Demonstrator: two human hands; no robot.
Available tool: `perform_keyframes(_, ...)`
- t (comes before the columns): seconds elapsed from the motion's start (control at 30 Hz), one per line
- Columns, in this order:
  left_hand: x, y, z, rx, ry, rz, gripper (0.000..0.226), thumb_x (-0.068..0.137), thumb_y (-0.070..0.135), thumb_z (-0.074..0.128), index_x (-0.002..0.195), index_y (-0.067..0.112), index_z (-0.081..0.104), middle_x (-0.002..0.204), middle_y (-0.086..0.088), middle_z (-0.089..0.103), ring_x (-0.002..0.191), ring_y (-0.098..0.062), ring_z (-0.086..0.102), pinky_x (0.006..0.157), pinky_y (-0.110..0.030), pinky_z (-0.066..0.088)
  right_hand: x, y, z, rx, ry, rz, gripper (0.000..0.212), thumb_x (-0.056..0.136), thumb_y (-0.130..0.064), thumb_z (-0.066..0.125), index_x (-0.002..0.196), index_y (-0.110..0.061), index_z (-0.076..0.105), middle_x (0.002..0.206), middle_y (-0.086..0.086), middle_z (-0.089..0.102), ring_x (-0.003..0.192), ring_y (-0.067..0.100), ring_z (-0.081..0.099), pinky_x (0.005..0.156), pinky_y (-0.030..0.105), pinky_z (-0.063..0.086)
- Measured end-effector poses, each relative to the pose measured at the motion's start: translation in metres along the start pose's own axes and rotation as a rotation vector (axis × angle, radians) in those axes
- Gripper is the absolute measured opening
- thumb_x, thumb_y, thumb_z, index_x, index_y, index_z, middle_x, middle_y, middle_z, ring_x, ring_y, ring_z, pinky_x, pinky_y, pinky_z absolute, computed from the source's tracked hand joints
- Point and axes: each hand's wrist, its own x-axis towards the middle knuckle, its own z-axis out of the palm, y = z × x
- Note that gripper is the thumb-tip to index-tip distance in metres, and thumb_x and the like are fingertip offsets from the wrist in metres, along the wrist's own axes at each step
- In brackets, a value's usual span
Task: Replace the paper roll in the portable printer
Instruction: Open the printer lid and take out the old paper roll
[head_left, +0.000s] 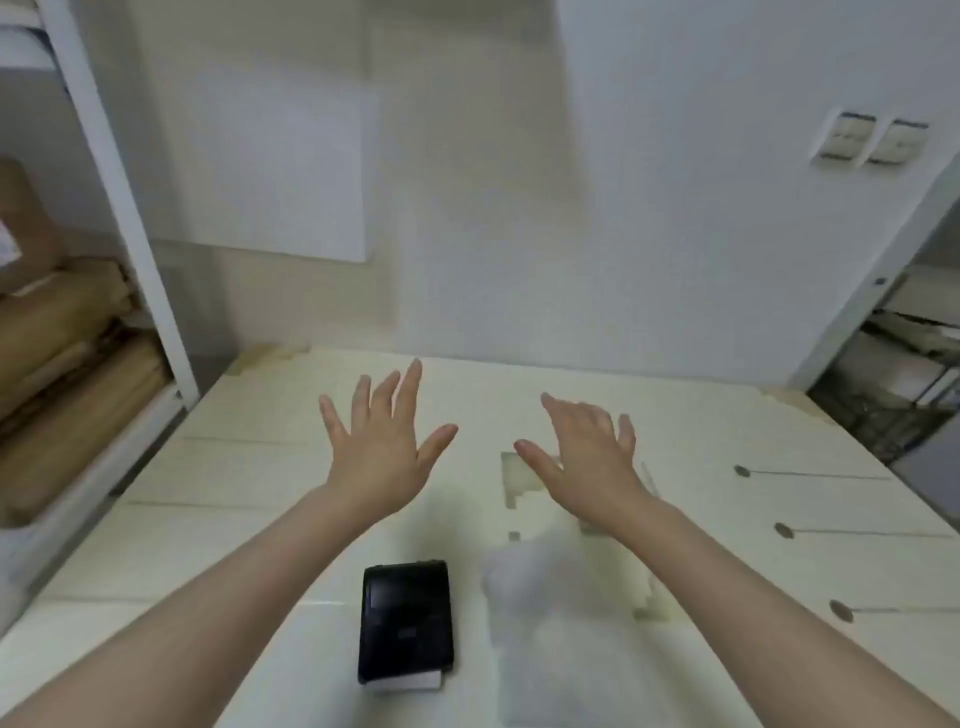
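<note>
A small black portable printer (406, 627) lies flat on the cream table (218, 525), near the front, with a strip of white paper sticking out of its near end. Right of it sits a blurred, clear plastic bag (540, 587); its contents cannot be made out. My left hand (382, 441) is raised above the table beyond the printer, fingers spread, holding nothing. My right hand (584, 457) hovers to the right at the same height, fingers apart and empty, above the far end of the bag.
A white shelf post (119, 208) stands at the left with brown cardboard boxes (57, 332) behind it. A white wall with two sockets (872, 137) rises behind the table. Another shelf with papers (904, 364) is at the right. The table's right side has several dark slots.
</note>
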Motion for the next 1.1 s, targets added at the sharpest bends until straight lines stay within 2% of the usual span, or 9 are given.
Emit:
perform_keyframes(0.1,-0.016,-0.028,0.049,0.036,-0.168,-0.041,0.08,0.095,0.063,0.032,0.158,0.026,-0.002,0.16,-0.004,0.027,0.15,-0.028,0.015,0.118,-0.059,0.005,-0.011,0.002,0.06,0.056,-0.181,-0.048,0.065,0.099,-0.056,0.038,0.155,-0.026,0.024,0.157,-0.004,0.037,0.146,0.021,0.024,0.118,0.045,0.015)
perform_keyframes(0.23,-0.043,-0.063,0.096,-0.441,-0.398,-0.113,0.059,0.091,0.05,0.059,0.144,0.029,0.045,0.142,0.005,0.054,0.126,-0.016,0.053,0.106,-0.033,0.042,-0.036,0.004,0.12,0.216,-0.269,-0.194,0.059,0.094,-0.056,0.051,0.148,-0.033,0.039,0.131,-0.015,0.061,0.129,0.011,0.044,0.112,0.037,0.031)
perform_keyframes(0.37,-0.059,-0.084,0.117,-0.499,-0.507,-0.048,0.052,0.088,0.044,0.068,0.135,0.03,0.054,0.132,0.013,0.059,0.117,-0.006,0.057,0.098,-0.022,0.043,-0.05,0.0,0.149,0.058,-0.276,-0.353,0.076,0.083,-0.071,0.053,0.148,-0.038,0.034,0.12,-0.019,0.065,0.124,0.014,0.04,0.108,0.032,0.025)
perform_keyframes(0.57,-0.081,-0.091,0.138,-0.548,-0.29,-0.089,0.062,0.083,0.045,0.073,0.138,0.026,0.052,0.127,0.008,0.059,0.112,-0.012,0.058,0.094,-0.026,0.045,-0.085,-0.003,0.18,-0.083,-0.219,-0.407,0.094,0.08,-0.072,0.052,0.153,-0.022,0.021,0.119,-0.001,0.064,0.128,0.025,0.034,0.115,0.031,0.016)
perform_keyframes(0.67,-0.101,-0.09,0.145,-0.568,-0.149,-0.159,0.063,0.081,0.054,0.071,0.134,0.025,0.052,0.119,0.008,0.062,0.106,-0.014,0.06,0.089,-0.029,0.048,-0.102,-0.009,0.196,-0.05,-0.186,-0.36,0.067,0.094,-0.048,0.047,0.148,-0.013,0.029,0.102,0.005,0.067,0.116,0.022,0.044,0.12,0.034,0.012)
perform_keyframes(0.73,-0.116,-0.088,0.147,-0.555,-0.105,-0.189,0.063,0.084,0.054,0.066,0.136,0.022,0.049,0.122,0.005,0.062,0.108,-0.016,0.06,0.087,-0.028,0.046,-0.115,-0.013,0.196,0.03,-0.16,-0.333,0.036,0.098,-0.033,0.048,0.127,-0.013,0.044,0.083,0.004,0.06,0.091,0.022,0.047,0.099,0.03,0.037)
perform_keyframes(0.83,-0.136,-0.086,0.145,-0.617,-0.077,-0.218,0.068,0.087,0.046,0.067,0.144,0.017,0.043,0.133,-0.001,0.058,0.117,-0.02,0.057,0.094,-0.029,0.045,-0.13,-0.017,0.191,0.142,-0.168,-0.26,0.03,0.097,-0.027,0.052,0.123,-0.012,0.047,0.076,0.004,0.053,0.079,0.026,0.051,0.061,0.031,0.039)
perform_keyframes(0.97,-0.157,-0.084,0.143,-0.743,-0.016,-0.3,0.081,0.072,0.058,0.072,0.141,0.026,0.044,0.134,-0.004,0.059,0.121,-0.027,0.057,0.103,-0.044,0.047,-0.149,-0.021,0.189,0.238,-0.19,-0.241,0.061,0.096,-0.028,0.057,0.15,-0.019,0.032,0.115,0.005,0.065,0.108,0.027,0.059,0.094,0.039,0.047)
perform_keyframes(1.1,-0.147,-0.09,0.139,-0.856,0.001,-0.373,0.086,0.052,0.068,0.071,0.13,0.042,0.044,0.125,-0.009,0.059,0.114,-0.033,0.059,0.096,-0.05,0.052,-0.164,-0.026,0.192,0.5,-0.138,-0.213,0.066,0.093,-0.024,0.063,0.152,-0.022,0.033,0.123,-0.005,0.07,0.112,0.018,0.062,0.091,0.026,0.043)
